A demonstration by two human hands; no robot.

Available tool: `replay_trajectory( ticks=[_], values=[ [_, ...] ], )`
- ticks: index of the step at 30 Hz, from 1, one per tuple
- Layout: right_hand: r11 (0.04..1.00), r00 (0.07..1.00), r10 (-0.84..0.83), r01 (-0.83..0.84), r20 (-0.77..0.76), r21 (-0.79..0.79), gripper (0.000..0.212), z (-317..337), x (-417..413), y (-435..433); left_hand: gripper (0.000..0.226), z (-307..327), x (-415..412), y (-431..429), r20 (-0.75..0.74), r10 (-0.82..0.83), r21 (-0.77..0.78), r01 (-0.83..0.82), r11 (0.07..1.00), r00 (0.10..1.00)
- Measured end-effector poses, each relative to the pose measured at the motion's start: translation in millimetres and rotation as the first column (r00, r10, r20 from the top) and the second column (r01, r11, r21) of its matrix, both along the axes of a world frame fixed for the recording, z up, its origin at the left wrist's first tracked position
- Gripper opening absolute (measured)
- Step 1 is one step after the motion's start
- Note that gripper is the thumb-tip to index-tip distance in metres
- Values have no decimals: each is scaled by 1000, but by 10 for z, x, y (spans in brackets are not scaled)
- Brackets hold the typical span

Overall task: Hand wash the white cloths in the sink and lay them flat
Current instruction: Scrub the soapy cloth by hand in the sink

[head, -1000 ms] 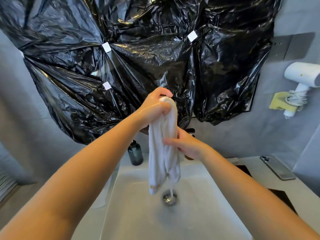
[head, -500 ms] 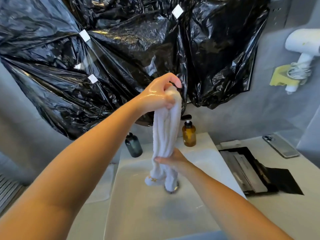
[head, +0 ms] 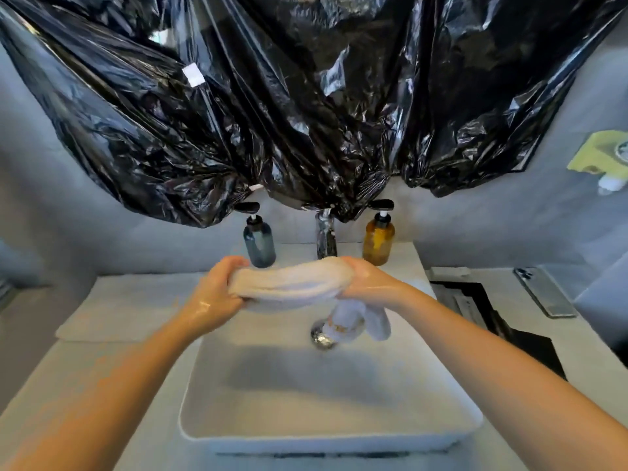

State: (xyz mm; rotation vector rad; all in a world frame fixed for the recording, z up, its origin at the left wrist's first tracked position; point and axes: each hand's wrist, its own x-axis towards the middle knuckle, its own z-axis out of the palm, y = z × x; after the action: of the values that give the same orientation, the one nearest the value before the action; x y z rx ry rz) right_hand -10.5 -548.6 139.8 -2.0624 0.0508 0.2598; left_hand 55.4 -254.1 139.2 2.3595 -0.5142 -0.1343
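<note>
Over the sink (head: 326, 440), near its back edge: one white cloth (head: 292, 283) bunched into a thick roll and held level, probably for wringing so water drops into the basin. Left hand (head: 217, 297) clamped on one end, right hand (head: 370, 283) on the other. Cloth looks sodden. A loose tail with gold marks dangles above the drain (head: 319, 338).

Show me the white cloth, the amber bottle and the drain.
white cloth (head: 292, 283), head view, middle of the rolled span.
amber bottle (head: 378, 244), head view, its body.
drain (head: 318, 338), head view, metal rim.
</note>
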Motion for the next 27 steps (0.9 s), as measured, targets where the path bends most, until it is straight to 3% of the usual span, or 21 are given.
replay_trajectory(
  ticks=[2, 4, 7, 10, 11, 15, 17, 20, 24, 27],
  values=[
    [999, 1000, 3, -4, 22, 36, 53, 51, 36, 91, 80, -145, -123, -187, -4, -120, 1, 120, 993, 993],
    [996, 996, 80, -80, 26, 26, 51, 177, 63, 187, 99, -97, -257, -449, -61, -282, -96, 276, 956, 957],
    [982, 981, 188, -189, -46, -16, 59, 372, 97, 200, 86, -56, -340, -802, -140, -456, -389, 374, 842, 879],
    [975, 994, 92, -79, -56, 207, 85, 343, 32, 19, 63, -214, -361, -1046, -243, -331, -595, 130, 793, 912],
    [961, 995, 67, -44, -76, 273, 85, 264, -8, -52, 60, -293, -355, -1109, -301, -286, -667, 13, 745, 910],
    [905, 982, -107, 163, -158, 393, 48, -227, -241, -93, 60, -469, -360, -1293, -522, -244, -786, -350, 510, 818],
    [870, 977, -80, 165, -196, 465, 54, -548, -357, -38, 54, -539, -362, -1366, -615, -188, -743, -483, 464, 765],
    [800, 958, -179, 275, -225, 534, 55, -775, -390, 73, 27, -579, -360, -1430, -581, -99, -720, -453, 526, 808],
    [754, 935, -277, 355, -223, 553, 64, -1003, -323, 107, 34, -707, -431, -1369, -448, -43, -675, -306, 671, 893],
    [713, 907, -298, 420, -299, 562, 43, -1172, -295, 157, 20, -937, -451, -1396, -489, 8, -635, -362, 682, 872]
  ],
)
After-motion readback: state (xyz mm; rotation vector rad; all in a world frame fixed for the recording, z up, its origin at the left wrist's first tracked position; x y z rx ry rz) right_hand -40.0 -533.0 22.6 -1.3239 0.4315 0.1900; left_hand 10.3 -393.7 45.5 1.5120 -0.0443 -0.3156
